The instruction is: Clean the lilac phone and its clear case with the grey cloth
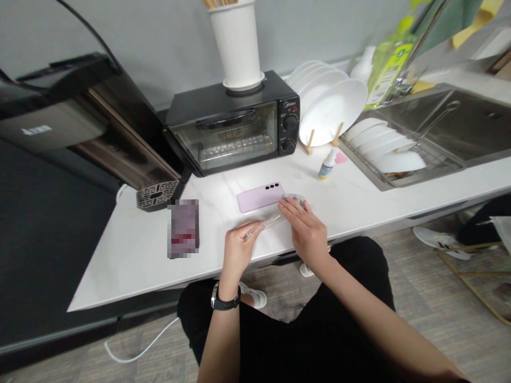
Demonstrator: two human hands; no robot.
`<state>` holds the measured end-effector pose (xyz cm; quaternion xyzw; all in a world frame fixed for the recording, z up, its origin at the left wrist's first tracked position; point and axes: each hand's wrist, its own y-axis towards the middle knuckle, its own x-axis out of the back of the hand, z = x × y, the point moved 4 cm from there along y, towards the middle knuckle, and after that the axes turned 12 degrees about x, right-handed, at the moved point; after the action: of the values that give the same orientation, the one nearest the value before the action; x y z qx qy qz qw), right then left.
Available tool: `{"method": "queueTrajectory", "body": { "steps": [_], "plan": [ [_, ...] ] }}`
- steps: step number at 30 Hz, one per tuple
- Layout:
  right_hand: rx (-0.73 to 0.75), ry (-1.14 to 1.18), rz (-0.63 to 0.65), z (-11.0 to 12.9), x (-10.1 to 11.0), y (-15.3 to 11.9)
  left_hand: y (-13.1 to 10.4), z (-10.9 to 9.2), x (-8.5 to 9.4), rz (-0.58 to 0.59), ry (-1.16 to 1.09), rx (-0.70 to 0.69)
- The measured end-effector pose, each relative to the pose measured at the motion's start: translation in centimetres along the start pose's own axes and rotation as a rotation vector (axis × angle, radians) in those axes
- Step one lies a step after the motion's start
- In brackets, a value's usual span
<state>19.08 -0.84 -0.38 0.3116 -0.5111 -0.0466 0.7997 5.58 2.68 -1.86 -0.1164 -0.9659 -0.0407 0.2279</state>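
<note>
My left hand pinches one end of a clear phone case, held tilted just above the white counter. My right hand lies across the case's other end, fingers close together and bent over it. Something greyish shows beyond those fingertips; whether it is part of the case or a cloth, I cannot tell. Just behind the case a lilac phone rests back up, its three camera lenses towards the right. A small spray bottle stands upright farther back on the right, beside a pink slip of paper.
A blurred-out dark device lies on the counter at left, before a tall drinks machine. Behind stand a toaster oven with a white pot on top, and racked plates. The sink is right.
</note>
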Motion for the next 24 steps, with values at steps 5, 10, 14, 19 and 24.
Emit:
{"method": "queueTrajectory", "body": {
  "steps": [5,10,14,19,24],
  "plan": [
    [0.011,0.041,0.000,1.4,-0.8,0.1,-0.1,-0.3,0.1,-0.003,-0.003,-0.015],
    [0.069,0.100,0.073,3.6,-1.8,0.2,-0.1,-0.1,0.4,-0.026,0.059,-0.035],
    [0.181,0.172,0.117,5.8,-2.4,0.2,-0.2,1.1,0.8,-0.061,0.223,-0.033],
    [0.308,0.207,0.180,6.7,-2.6,0.4,-0.4,2.0,1.1,-0.065,0.248,-0.026],
    [0.365,0.187,0.225,5.6,-2.3,0.1,-0.5,1.4,1.1,-0.065,0.223,-0.021]
  ]
}}
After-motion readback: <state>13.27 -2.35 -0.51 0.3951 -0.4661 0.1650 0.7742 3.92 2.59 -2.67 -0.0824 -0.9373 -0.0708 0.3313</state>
